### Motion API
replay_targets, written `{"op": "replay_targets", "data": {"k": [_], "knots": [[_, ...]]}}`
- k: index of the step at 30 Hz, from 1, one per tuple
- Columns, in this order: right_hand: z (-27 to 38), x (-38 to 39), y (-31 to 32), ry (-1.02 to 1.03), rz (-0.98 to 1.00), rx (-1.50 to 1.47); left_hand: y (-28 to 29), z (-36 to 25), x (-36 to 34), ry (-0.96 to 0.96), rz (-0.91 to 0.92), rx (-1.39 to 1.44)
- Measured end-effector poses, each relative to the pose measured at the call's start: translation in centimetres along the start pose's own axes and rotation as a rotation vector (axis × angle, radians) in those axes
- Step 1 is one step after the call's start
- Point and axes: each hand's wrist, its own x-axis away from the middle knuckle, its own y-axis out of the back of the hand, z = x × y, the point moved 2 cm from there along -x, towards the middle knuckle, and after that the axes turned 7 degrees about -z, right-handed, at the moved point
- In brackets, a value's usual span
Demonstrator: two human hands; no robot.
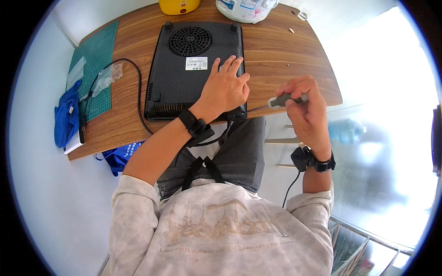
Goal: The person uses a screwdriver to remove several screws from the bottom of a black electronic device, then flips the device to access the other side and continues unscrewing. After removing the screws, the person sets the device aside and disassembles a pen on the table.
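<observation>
Screwdriver [282, 100], one, clamped in right fingers [305, 86], left fingers [235, 66] apart on one black appliance [177, 80]

I am watching the left hand [225, 87] resting, fingers spread, on a flat black appliance [177, 87] that is lying vent side up on the wooden table [285, 55]. The right hand [307, 106] is gripping a grey-handled screwdriver [279, 100], its shaft pointing toward the appliance's near right corner; whether the tip is touching, I am not managing to tell. Leftward, a black cable [139, 83] is curving onto a green mat [99, 41].
</observation>
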Motion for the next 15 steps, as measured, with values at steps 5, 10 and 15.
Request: {"op": "replay_targets", "data": {"k": [5, 10, 15], "knots": [[-0.01, -0.01, -0.28, -0.006, 0.022, 0.011, 0.06, -0.11, -0.02, 0.000, -0.003, 0.003], [-0.09, -0.07, -0.39, -0.003, 0.026, 0.001, 0.14, -0.08, -0.05, 0.001, 0.001, -0.001], [-0.35, -0.18, -0.48, 0.005, 0.024, 0.035, 0.05, -0.06, -0.02, -0.001, -0.006, 0.001]]}}
